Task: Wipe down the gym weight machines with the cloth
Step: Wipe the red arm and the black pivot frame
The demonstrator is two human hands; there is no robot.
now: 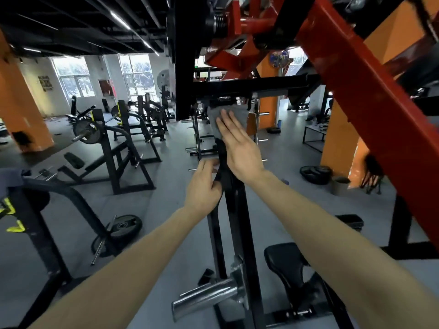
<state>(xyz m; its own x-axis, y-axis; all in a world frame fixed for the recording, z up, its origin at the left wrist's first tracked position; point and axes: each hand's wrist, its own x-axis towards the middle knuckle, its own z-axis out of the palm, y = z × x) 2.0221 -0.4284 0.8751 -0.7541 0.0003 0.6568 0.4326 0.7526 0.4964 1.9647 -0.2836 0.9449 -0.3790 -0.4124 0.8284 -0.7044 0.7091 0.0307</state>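
A black and red weight machine stands right in front of me, with a black upright post (235, 210) running down the middle and a red arm (356, 96) slanting across the upper right. A grey cloth (240, 115) lies against the top of the post under a black crossbar (249, 87). My right hand (237, 143) presses flat on the cloth with straight fingers. Lower down, my left hand (204, 186) grips the side of the post, fingers curled round its edge.
A chrome weight peg (204, 298) sticks out at the post's base, beside a black padded seat (287, 264). Black benches and racks (114, 148) fill the left. Weight plates (126, 225) lie on the grey floor. Orange pillars (23, 110) stand on both sides.
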